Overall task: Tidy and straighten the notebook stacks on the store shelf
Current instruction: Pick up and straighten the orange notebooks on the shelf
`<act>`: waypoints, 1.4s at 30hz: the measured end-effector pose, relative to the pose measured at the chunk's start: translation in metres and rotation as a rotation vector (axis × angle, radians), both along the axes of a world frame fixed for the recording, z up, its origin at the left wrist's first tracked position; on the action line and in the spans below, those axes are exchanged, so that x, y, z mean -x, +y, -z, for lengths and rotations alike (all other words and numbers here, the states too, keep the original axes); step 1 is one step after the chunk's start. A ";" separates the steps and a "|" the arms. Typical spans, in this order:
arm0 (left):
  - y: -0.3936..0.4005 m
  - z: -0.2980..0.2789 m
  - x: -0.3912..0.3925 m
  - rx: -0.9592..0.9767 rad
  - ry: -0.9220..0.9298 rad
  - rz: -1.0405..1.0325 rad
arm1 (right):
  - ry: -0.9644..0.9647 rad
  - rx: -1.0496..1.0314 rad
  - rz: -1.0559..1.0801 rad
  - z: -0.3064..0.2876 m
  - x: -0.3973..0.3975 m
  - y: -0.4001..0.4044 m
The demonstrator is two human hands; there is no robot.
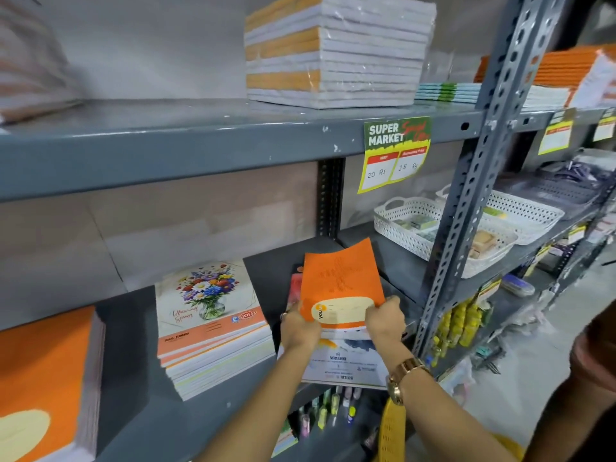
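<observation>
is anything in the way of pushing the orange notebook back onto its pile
Nothing visible blocks it. Both hands, left and right, hold the orange notebook by its near edge above its pile; the shelf behind is bare to the back wall.

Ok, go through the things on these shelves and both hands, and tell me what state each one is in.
Orange notebook: gripped at its near edge, tilted.
Left hand: shut on the notebook.
Right hand: shut on the notebook.
White notebook: flat underneath, overhanging the shelf edge.
Floral stack: skewed, edges uneven.
Wrapped stack: sealed in plastic, squared.
White basket: upright, holding small items.
</observation>
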State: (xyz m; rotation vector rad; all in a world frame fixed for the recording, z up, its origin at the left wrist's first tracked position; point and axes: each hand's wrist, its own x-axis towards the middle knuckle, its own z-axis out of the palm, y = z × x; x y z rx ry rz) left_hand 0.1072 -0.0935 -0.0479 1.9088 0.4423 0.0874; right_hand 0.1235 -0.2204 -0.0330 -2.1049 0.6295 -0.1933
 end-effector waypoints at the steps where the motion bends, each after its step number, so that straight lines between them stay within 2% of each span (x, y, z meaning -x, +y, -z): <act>1: 0.000 -0.005 0.001 0.074 0.014 -0.009 | -0.031 -0.065 0.029 -0.002 0.001 -0.001; 5: 0.003 -0.024 0.009 0.274 0.042 -0.055 | -0.132 -0.155 0.082 -0.015 0.009 -0.004; 11: 0.025 -0.071 0.029 0.379 -0.041 -0.152 | -0.266 -0.235 0.066 -0.044 0.025 0.003; 19: 0.105 -0.095 0.066 0.492 -0.032 -0.232 | -0.289 -0.355 -0.064 -0.061 0.059 0.069; 31: 0.258 -0.097 0.175 0.334 -0.090 -0.587 | -0.217 -0.446 -0.391 -0.058 0.120 0.235; 35: 0.305 -0.092 0.216 0.270 -0.092 -0.680 | -0.092 -0.630 -0.493 -0.051 0.145 0.289; 39: 0.344 -0.077 0.244 0.160 -0.046 -0.769 | -0.005 -0.641 -0.553 -0.041 0.167 0.327; 42: 0.358 -0.069 0.262 0.073 -0.014 -0.750 | 0.052 -0.607 -0.590 -0.031 0.178 0.344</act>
